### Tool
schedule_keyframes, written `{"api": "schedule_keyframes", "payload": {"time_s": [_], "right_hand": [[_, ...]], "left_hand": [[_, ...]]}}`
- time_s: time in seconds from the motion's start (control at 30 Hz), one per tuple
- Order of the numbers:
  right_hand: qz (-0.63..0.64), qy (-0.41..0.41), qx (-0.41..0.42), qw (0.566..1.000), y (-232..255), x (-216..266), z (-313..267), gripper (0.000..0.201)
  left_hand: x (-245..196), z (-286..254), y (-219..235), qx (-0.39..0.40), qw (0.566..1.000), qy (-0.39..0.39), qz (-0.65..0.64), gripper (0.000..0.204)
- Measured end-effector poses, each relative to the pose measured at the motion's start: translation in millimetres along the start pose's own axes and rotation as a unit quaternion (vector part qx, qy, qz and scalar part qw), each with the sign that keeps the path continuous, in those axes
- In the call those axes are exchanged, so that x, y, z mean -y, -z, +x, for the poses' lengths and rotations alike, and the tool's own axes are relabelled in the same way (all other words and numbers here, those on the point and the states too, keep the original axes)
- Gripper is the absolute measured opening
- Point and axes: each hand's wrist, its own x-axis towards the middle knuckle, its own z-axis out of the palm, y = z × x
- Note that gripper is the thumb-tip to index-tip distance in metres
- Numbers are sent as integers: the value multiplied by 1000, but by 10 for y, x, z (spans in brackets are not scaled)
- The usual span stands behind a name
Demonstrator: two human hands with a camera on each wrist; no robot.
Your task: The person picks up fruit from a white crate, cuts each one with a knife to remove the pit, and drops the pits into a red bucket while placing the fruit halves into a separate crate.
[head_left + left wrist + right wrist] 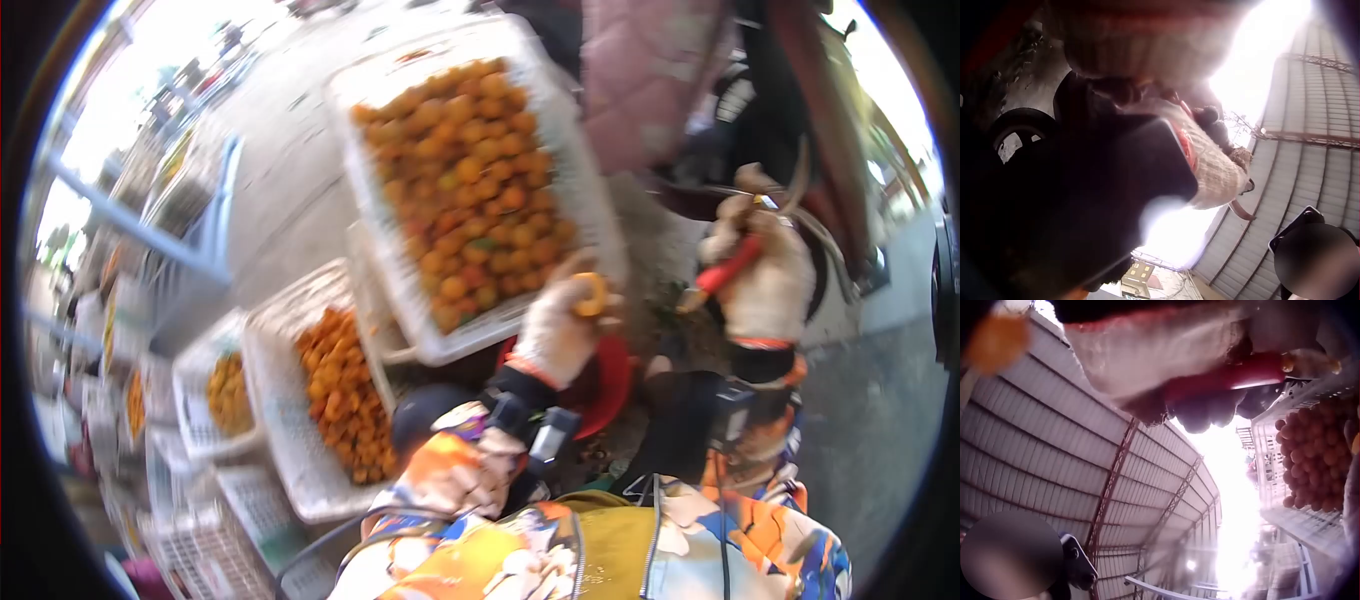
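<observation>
Left grip: pinched an orange fruit.
Right grip: I saw it clasp a red-handled tool, slanting toward the fruit, apart.

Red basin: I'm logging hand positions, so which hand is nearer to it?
Left. In the head view, the left hand overlaps the edge of the red basin; the right hand is apart, farther right.

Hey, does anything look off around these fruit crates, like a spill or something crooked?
The large crate by the left hand looks slightly askew: another pale rim juts out along its side, out of line with it. A green piece stands out among the orange fruit. No spill is plain, though the picture is blurred.
</observation>
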Motion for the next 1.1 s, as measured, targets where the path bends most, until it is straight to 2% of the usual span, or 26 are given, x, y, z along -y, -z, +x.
{"api": "schedule_keyframes", "payload": {"time_s": [0.07, 0.1, 0.23, 0.3, 0.37, 0.47, 0.53, 0.57, 0.6, 0.63, 0.7, 0.73, 0.77, 0.83, 0.87, 1.0, 1.03, 1.1], "right_hand": [[-6, -54, -169, 984, 163, -234, -56, 22], [35, -74, -180, 980, 188, -353, -143, 18], [52, 31, -99, 993, 64, -509, -222, 15], [56, 83, -119, 988, -50, -523, -268, 22], [-12, 113, -111, 987, -5, -573, -280, 25], [46, 115, -79, 989, 30, -657, -237, 25], [1, 98, -108, 989, 16, -664, -250, 26], [-45, 81, -132, 987, 10, -669, -261, 26], [-112, 120, -123, 979, 42, -711, -262, 21], [-110, 120, -123, 979, 40, -725, -270, 21], [-205, 163, -108, 959, 30, -745, -295, 18], [-174, 147, -71, 971, 71, -764, -298, 16], [-173, 150, -71, 971, 119, -791, -286, 16], [-346, 221, -7, 912, 136, -791, -236, 17], [-313, 232, -64, 919, 30, -806, -305, 20], [-269, 174, -81, 944, 32, -824, -321, 22], [-201, 138, -95, 965, 23, -807, -305, 21], [-62, 64, -119, 989, 13, -774, -253, 20]], "left_hand": [[-17, 32, -144, -16, 999, -10, 48, 42], [-40, 21, -177, -26, 998, 3, 59, 41], [126, 6, -255, -58, 994, 31, 82, 40], [219, 19, -269, -55, 994, 40, 82, 40], [262, 21, -302, -45, 995, 41, 80, 39], [327, 14, -433, -70, 993, 29, 87, 40], [356, 31, -401, -79, 993, 15, 92, 41], [375, 35, -310, -52, 990, -10, 128, 41], [382, 27, -283, -26, 986, -36, 162, 42], [398, -5, -287, -26, 985, -36, 165, 42], [452, -54, -354, -37, 922, -122, 364, 41], [496, 26, -332, -41, 995, -51, 77, 42], [522, 43, -324, -39, 995, -51, 79, 42], [555, 40, -306, -69, 994, -57, 57, 37], [566, 44, -279, -86, 993, -57, 58, 37], [570, 26, -307, -105, 986, -65, 114, 36], [553, 34, -323, -106, 986, -64, 114, 36], [508, 40, -343, -72, 996, -30, 37, 35]]}}
